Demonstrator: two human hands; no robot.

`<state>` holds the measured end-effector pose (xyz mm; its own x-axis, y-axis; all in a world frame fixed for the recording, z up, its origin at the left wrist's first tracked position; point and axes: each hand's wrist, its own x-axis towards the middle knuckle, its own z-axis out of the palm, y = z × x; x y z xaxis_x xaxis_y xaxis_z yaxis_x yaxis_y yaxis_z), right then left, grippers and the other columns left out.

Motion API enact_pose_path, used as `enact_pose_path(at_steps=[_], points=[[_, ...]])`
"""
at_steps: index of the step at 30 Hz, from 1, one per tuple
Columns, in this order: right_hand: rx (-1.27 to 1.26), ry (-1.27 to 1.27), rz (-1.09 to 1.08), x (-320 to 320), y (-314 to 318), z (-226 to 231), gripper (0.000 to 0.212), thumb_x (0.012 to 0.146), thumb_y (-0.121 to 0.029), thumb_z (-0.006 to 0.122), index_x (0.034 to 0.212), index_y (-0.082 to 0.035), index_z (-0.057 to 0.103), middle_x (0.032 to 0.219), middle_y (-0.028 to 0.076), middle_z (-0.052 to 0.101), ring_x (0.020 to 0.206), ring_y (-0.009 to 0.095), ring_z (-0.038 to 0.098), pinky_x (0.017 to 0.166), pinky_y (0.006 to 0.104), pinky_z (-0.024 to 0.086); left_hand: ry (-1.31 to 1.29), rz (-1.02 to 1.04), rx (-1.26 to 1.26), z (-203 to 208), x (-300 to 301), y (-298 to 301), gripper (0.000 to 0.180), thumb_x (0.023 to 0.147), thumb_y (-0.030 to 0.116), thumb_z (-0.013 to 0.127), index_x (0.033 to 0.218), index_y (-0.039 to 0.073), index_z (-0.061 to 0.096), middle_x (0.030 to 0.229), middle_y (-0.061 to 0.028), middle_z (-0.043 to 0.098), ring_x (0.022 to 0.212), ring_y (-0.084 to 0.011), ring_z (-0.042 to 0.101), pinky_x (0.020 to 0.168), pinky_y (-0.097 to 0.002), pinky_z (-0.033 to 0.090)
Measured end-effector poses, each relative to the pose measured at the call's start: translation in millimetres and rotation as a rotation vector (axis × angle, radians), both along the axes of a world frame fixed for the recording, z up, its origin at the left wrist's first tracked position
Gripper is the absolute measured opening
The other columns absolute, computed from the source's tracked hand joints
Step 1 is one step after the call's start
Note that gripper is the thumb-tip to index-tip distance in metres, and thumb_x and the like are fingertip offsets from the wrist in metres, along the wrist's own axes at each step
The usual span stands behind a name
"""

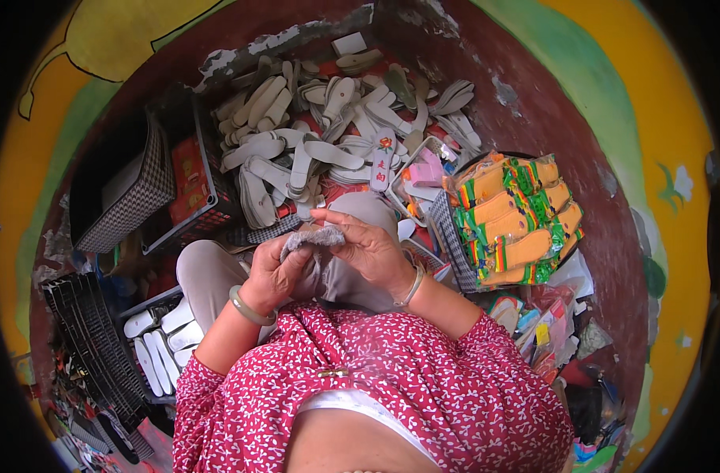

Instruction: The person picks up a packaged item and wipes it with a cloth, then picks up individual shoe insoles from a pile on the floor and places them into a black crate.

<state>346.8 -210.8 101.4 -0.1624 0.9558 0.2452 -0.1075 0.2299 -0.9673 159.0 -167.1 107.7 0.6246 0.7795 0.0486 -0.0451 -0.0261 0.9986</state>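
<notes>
Sitting low on the floor, the person works with both hands over the knees. At the far left a checked basket (131, 189) stands tilted, and beside it a dark crate (194, 185) with a red side. Below them some white soles (159, 347) lie in a row near a black grid tray (88, 339).

The left hand (275, 272), with a pale green bangle (249, 309) on the wrist, is closed around the lower end of a small grey fuzzy piece (313, 236); the fingers are curled tight on it. The right hand (365, 244) meets it from the other side, and its thumb and first fingers pinch the upper edge of the same piece, the other fingers half bent. The piece is held between both hands, just above the grey trousers (210, 272).

Behind the hands a big heap of pale soles (313, 142) covers the floor. To the right, packed bundles of orange insoles (514, 221) with green bands lie stacked.
</notes>
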Motion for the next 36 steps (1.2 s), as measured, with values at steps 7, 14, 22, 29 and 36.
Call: enact_pose_path(at_steps=[7,14,22,29,36], points=[[0.243,-0.149,-0.014,20.3,15.8,-3.5,0.028,0.087,-0.011,0.057,0.112,0.001,0.058,0.119,0.013,0.056,0.111,0.023,0.053,0.092,0.0309,0.042,0.029,0.041,0.251,-5.5,9.6,19.7,0.029,0.092,0.022,0.045,0.094,-0.003,0.061,0.064,-0.0034,0.055,0.057,-0.0103,0.05,0.054,-0.026,0.041],[0.09,-0.154,-0.021,41.9,14.0,-4.9,0.026,0.088,-0.013,0.057,0.107,0.003,0.06,0.106,0.012,0.063,0.099,0.021,0.059,0.086,0.0302,0.045,0.082,0.107,0.156,12.2,20.2,17.0,0.03,0.094,0.021,0.043,0.079,-0.001,0.057,0.063,-0.0001,0.052,0.055,-0.0086,0.046,0.052,-0.0236,0.039],[-0.258,-0.173,-0.483,82.5,51.2,-60.2,0.036,0.088,-0.015,0.054,0.121,-0.001,0.049,0.109,0.015,0.061,0.101,0.021,0.058,0.085,0.0298,0.045,-0.212,0.507,0.047,7.1,-43.9,78.9,0.035,0.097,0.024,0.039,0.109,-0.004,0.055,0.102,-0.0086,0.062,0.092,-0.0133,0.058,0.084,-0.0268,0.044],[-0.765,-0.323,-0.736,106.7,72.6,-265.7,0.064,0.075,-0.022,0.062,0.131,-0.003,0.038,0.106,0.021,0.06,0.101,0.03,0.057,0.087,0.0357,0.044,-0.009,0.551,-0.024,-33.0,-65.4,94.4,0.032,0.096,0.022,0.041,0.103,-0.004,0.059,0.094,-0.0054,0.062,0.086,-0.0101,0.056,0.078,-0.023,0.043],[-0.757,-0.708,-0.866,151.5,158.1,-273.6,0.073,0.071,-0.024,0.064,0.132,0.001,0.032,0.12,0.028,0.048,0.111,0.04,0.048,0.096,0.0407,0.038,-0.077,0.637,-0.113,-27.4,-78.7,97.8,0.033,0.096,0.025,0.042,0.105,-0.004,0.057,0.099,-0.0075,0.061,0.089,-0.0125,0.055,0.082,-0.0259,0.042]])
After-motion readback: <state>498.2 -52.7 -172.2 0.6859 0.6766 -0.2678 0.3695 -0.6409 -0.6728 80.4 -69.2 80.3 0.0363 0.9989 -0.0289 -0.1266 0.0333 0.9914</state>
